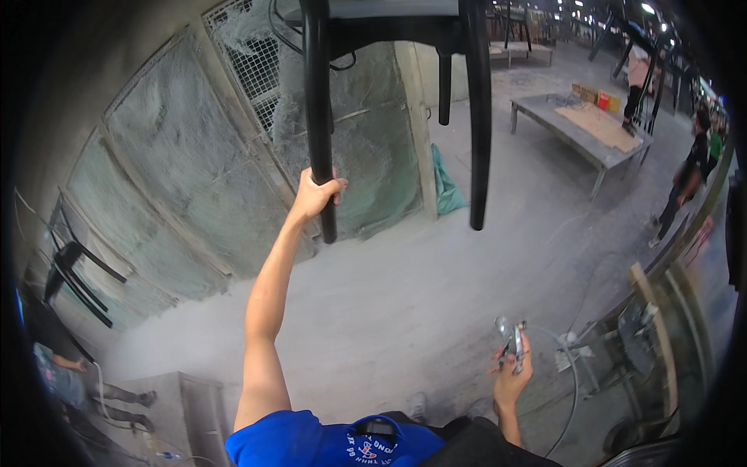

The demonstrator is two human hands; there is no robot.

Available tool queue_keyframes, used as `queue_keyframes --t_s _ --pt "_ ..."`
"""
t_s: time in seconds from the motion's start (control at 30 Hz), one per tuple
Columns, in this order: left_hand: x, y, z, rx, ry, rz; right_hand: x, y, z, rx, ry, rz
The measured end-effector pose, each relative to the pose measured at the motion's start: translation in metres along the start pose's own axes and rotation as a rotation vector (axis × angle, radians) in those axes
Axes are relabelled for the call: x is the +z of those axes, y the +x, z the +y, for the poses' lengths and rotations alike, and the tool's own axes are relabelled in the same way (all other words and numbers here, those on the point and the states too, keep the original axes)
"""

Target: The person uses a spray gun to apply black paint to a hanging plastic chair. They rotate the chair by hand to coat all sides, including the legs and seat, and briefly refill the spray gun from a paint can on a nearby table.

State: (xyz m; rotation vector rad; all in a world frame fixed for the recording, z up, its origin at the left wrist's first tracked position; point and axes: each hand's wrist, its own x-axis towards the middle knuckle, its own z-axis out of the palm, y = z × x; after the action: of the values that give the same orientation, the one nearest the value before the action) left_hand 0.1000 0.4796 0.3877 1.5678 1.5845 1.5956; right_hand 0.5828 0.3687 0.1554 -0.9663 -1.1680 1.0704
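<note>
The left hand (315,194) is raised near the upper middle of the frame, its fingers wrapped tight around one leg of a black-painted wooden chair (319,117) that hangs overhead, seat at the top edge and legs pointing down. A second long leg of the chair drops to the right of the hand, well apart from it, and a shorter one shows behind.

The right hand (510,373) sits low in the lower right of the frame, fingers closed around the grip of a grey metal spray gun (511,338), whose thin hose (572,389) loops away to the right.

Behind the chair, dusty mesh filter panels (187,171) fill the upper left. A grey low worktable (580,128) stands in the upper right, with a person in dark clothes (685,183) beside it.
</note>
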Motion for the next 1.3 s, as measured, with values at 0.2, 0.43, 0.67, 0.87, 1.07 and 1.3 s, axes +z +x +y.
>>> queue_keyframes --t_s 0.2,0.43,0.67,0.87,1.07,1.3 --pt "0.044 -0.085 0.086 -0.084 -0.184 -0.095 0.042 0.025 0.03 -0.063 0.084 0.017" --pt "0.073 -0.164 0.19 -0.196 -0.22 -0.003 0.138 0.061 0.021 -0.081 0.574 0.208" --pt "0.081 -0.212 0.269 -0.274 -0.299 0.031 0.184 0.093 -0.096 -0.155 0.898 0.112" --pt "0.084 -0.229 0.289 -0.298 -0.337 -0.013 0.186 0.092 -0.192 -0.535 1.192 -0.297" --pt "0.09 -0.243 0.301 -0.287 -0.382 -0.014 0.192 0.16 -0.179 -0.437 0.884 0.083" --pt "0.1 -0.253 0.31 -0.237 -0.381 0.024 0.2 0.157 -0.142 -1.064 0.266 0.198"
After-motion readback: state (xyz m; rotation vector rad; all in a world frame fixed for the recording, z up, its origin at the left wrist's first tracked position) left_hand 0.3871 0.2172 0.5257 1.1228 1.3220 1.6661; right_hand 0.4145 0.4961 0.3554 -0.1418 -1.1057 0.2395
